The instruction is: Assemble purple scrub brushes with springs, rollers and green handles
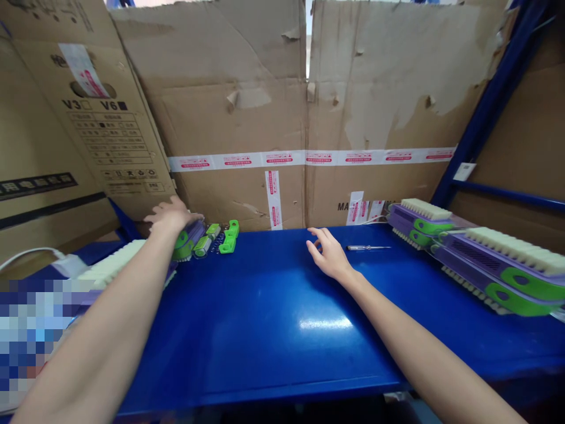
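My left hand (169,215) reaches to the far left, fingers spread, over a purple-and-green brush unit (189,240) with pale bristles. Whether it touches that unit I cannot tell. Beside the unit lie small green-framed blocks (203,245), several dark coil springs (216,242) and bright green plastic pieces (229,237). My right hand (327,253) hovers over or rests on the blue tabletop (265,318), its fingers loosely bent and apart, holding nothing. Just right of it lies a slim screwdriver (368,248) with a clear handle.
At right, purple-and-green brush units (494,259) with cream bristles are stacked. Another brush unit (115,263) is partly behind my left forearm, near a white plug (69,264) with a cable. Cardboard sheets (238,123) wall the back; a blue post (483,100) rises right.
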Demonstrator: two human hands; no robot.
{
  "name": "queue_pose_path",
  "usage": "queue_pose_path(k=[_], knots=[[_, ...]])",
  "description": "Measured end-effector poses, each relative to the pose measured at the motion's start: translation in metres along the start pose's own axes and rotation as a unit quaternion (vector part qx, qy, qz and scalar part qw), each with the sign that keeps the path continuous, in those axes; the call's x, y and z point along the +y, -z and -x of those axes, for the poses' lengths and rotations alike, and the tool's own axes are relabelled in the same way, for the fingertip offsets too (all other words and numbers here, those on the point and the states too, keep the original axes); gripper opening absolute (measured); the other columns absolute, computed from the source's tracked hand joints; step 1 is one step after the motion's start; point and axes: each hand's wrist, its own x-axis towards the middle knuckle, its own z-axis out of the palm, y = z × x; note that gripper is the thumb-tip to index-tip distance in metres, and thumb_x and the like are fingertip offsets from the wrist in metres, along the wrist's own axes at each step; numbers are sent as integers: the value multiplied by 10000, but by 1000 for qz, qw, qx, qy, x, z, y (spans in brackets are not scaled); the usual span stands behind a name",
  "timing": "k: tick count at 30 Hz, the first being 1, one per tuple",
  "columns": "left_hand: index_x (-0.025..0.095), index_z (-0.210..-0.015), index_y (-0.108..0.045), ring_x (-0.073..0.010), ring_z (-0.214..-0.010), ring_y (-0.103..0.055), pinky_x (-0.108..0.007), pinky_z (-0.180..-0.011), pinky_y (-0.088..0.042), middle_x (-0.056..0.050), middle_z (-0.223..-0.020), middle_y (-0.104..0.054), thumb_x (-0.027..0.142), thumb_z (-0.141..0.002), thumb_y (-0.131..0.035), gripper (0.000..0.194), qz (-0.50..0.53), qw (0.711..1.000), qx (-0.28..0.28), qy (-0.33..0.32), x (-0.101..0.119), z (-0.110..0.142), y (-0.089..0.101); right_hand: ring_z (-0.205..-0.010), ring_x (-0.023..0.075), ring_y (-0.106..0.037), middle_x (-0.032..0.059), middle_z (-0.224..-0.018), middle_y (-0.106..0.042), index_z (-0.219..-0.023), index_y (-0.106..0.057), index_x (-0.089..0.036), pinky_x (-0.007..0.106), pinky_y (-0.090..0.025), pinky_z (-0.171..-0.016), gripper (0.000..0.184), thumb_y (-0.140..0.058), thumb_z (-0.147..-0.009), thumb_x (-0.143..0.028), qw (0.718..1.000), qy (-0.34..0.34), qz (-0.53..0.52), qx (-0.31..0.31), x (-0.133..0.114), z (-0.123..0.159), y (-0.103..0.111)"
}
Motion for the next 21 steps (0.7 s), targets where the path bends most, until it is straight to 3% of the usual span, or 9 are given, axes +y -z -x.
queue_pose_path(k=[3,7,13,16,21], knots=[[35,-1258,-381,-417,-1200,-390,-578,-899,-356,-293,-1303,-424,571,-784,-545,735,4,993,74,-90,10,14,-2,-735,148,-610,97,-1100,-561,-1195,-504,-184,295,-507,-683,335,-431,-890,-301,1000,1,1,-3,0,1,-1],[113,-1247,-443,-351,-1122,-483,-474,-891,-409,-211,-1190,-527,476,-845,-477,543,28,968,157,-195,29,47,-16,-744,149,-610,99,-1111,-558,-1215,-494,-190,297,-506,-700,352,-434,-887,-303,1000,-2,9,-21,1,2,-3],[123,-1178,-512,-300,-1044,-525,-407,-879,-408,-163,-1118,-576,373,-883,-416,398,-14,921,136,-365,54,108,-63,-766,151,-618,101,-1123,-560,-1232,-497,-186,318,-494,-782,371,-452,-877,-288,997,-21,30,-65,5,4,-5],[112,-1129,-545,-320,-1053,-512,-441,-887,-387,-184,-1104,-572,324,-890,-393,354,-66,915,143,-371,55,120,-76,-783,155,-620,105,-1133,-560,-1233,-499,-186,316,-489,-791,372,-452,-878,-288,997,-23,33,-73,7,4,-6],[80,-1114,-564,-362,-1076,-491,-479,-867,-381,-228,-1115,-559,342,-863,-436,385,-114,939,119,-302,38,108,-80,-777,151,-623,106,-1149,-561,-1232,-505,-192,321,-479,-821,372,-457,-876,-288,996,-17,38,-79,8,3,-6]])
